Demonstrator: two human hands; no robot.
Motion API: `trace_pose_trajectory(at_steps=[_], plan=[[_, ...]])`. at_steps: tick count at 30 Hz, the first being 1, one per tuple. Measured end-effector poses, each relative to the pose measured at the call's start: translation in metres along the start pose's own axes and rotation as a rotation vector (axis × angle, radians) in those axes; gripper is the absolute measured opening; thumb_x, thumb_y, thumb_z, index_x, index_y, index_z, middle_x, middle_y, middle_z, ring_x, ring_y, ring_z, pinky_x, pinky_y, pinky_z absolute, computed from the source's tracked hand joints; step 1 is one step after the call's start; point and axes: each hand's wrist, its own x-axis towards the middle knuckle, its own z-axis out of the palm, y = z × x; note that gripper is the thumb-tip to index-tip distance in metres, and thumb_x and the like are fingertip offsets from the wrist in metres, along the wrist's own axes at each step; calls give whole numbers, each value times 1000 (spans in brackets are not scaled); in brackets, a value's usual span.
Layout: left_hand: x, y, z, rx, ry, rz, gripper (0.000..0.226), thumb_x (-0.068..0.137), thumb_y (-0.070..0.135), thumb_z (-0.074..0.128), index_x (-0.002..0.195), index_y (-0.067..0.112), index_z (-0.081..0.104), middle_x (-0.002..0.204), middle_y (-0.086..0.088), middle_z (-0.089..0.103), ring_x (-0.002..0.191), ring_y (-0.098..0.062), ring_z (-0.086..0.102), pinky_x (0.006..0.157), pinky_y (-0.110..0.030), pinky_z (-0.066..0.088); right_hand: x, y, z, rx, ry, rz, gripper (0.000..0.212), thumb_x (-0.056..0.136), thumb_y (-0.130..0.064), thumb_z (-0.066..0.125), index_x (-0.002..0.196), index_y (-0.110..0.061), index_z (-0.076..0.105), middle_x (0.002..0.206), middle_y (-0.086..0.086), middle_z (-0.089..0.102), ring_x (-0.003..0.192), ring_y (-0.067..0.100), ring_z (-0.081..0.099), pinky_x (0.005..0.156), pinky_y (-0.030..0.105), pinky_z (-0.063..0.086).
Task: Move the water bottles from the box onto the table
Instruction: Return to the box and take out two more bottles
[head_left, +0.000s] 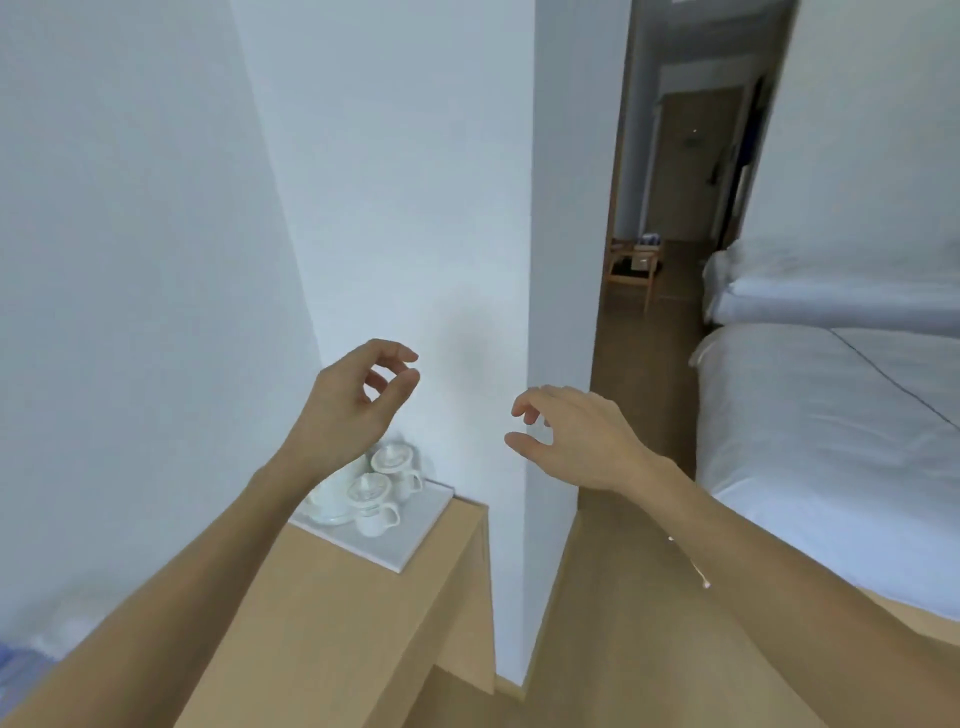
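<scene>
A: Walls (130, 208) take up most of the view, white and bare, meeting at a projecting corner. To the right stands a bed (831, 441) with white linen, and past it a corridor runs back to a small wooden stand (631, 270).

B: Work surface?

A: A light wooden table (337, 623) sits below the corner. A white tray (415, 530) rests on its far end, carrying a teapot (332, 499) and two lidded cups (371, 501).

B: Hand status?

A: Left hand (353, 400): raised in front of the wall, fingers curled, thumb and forefinger nearly meeting, nothing held. Right hand (582, 436): raised, fingers loosely spread and bent, likewise empty.

B: Location of the bottles and the box?

A: Neither is visible. A blurred blue-and-white shape (21, 660) shows at the lower left edge; it cannot be identified.

B: Failure modes from this state?

A: In my judgement, two. The left forearm passes directly over the cups; a careless lowering could knock a lid or tip a cup off the tray. The tray also occupies the table's far end, so bottles set down close to it risk bumping the crockery.

B: Legible markings?

A: None. No brand, label or writing can be read anywhere.
</scene>
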Motion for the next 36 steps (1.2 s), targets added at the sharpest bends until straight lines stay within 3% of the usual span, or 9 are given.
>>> trace_pose_trajectory(at_steps=[7,11,15,18,25,36], plan=[[104,36,125,-164,-136,159,9,93,36,58,101,38,61,98,22,61,79,-6,59,58,-11,45,-3,119,-46,-140,79,184,34,89,-59,49,111,-35,54,94,-22,53,82,4,55,68,26,44],[173,43,190,-205,-155,215,12,94,37,56,105,35,61,96,23,60,83,-1,58,61,-4,42,13,184,-63,-201,111,276,33,89,-58,51,112,-34,55,96,-19,57,82,4,55,71,28,51],[243,48,252,-192,-168,271,10,95,38,54,105,39,56,96,28,57,89,11,54,59,1,41,37,249,-78,-255,131,371,31,89,-58,51,110,-36,54,99,-19,57,85,5,56,69,23,41],[292,52,291,-217,-177,290,10,95,39,54,105,41,55,95,28,56,89,10,55,58,2,41,55,295,-88,-285,176,418,29,88,-58,50,106,-36,54,96,-19,58,83,5,55,68,25,41],[386,55,383,-244,-171,242,13,96,37,53,108,34,57,100,17,59,86,-9,61,67,-10,42,100,400,-93,-327,213,487,34,87,-60,49,109,-35,55,97,-19,57,81,4,53,73,28,49],[524,55,522,-163,-164,273,16,95,39,54,110,35,58,97,22,58,86,-2,58,61,-1,39,188,597,-106,-283,189,462,32,88,-58,49,110,-35,55,99,-19,57,81,3,52,70,27,42]])
